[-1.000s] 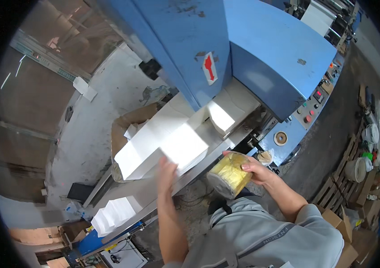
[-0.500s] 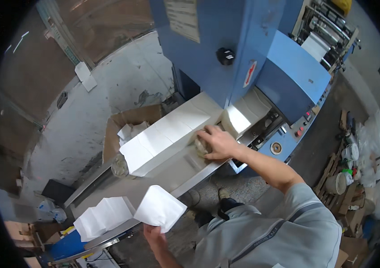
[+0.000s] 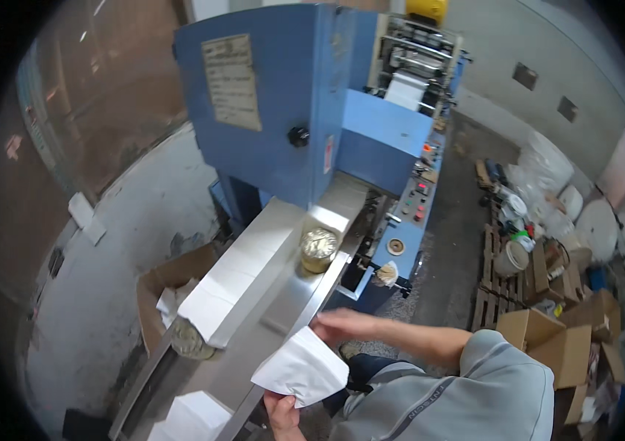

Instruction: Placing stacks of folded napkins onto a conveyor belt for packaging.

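Observation:
A stack of white folded paper sheets (image 3: 303, 371) is pinched at its lower edge by my left hand (image 3: 283, 413), closed around it in front of my body. My right hand (image 3: 342, 325) is beside the stack's upper edge with fingers stretched toward it; part of the hand is hidden behind the paper, and I cannot tell whether it touches. Beyond it, a round block wrapped in shiny clear film (image 3: 319, 248) stands on the metal chute (image 3: 283, 312), against the near end of a long row of white folded paper (image 3: 242, 268). A similar wrapped block (image 3: 191, 339) sits at the row's other end.
A blue machine (image 3: 261, 95) rises behind the chute, its control panel (image 3: 419, 198) along the right. More folded paper (image 3: 191, 419) lies on the chute's lower left. A cardboard box (image 3: 152, 290) stands behind. Pallets (image 3: 500, 279) and cartons (image 3: 547, 342) line the right side.
My right hand has let go of the wrapped block and come down to the paper stack. My left hand has brought the stack a little right. The view has swung to the right.

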`<state>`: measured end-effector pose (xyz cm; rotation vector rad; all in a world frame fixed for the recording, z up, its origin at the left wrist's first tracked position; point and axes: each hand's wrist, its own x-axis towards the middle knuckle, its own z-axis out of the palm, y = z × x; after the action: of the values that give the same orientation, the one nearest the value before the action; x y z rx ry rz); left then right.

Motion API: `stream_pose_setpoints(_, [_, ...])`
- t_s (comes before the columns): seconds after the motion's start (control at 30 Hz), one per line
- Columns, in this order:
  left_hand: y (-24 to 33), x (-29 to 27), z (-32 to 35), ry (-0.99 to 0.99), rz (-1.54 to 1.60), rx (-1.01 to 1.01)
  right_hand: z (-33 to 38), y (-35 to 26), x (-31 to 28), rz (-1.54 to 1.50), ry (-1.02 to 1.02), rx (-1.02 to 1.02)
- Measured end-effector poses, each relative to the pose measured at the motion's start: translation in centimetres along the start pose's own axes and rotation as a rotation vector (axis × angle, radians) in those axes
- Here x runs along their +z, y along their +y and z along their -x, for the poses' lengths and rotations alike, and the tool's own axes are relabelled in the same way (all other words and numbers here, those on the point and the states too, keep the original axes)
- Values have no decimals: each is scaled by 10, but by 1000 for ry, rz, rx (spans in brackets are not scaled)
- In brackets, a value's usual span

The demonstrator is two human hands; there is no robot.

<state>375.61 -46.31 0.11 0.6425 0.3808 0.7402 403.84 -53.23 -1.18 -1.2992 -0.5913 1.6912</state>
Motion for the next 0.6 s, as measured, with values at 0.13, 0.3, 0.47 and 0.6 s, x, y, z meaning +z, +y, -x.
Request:
stream_pose_setpoints(0.13, [5, -2, -5, -129, -77, -318, 55, 10, 68, -533, -110, -53])
stream_pose_setpoints(0.3, [-27, -8, 16, -274, 115, -439, 87, 57, 69, -536, 137, -100])
stream_pose_setpoints(0.47, [-64, -1, 65, -93, -262, -487, 134, 95, 68, -466, 250, -71])
stream_pose_setpoints(0.6, [-90, 3, 116, -6, -144, -453, 188, 115, 68, -457, 254, -229])
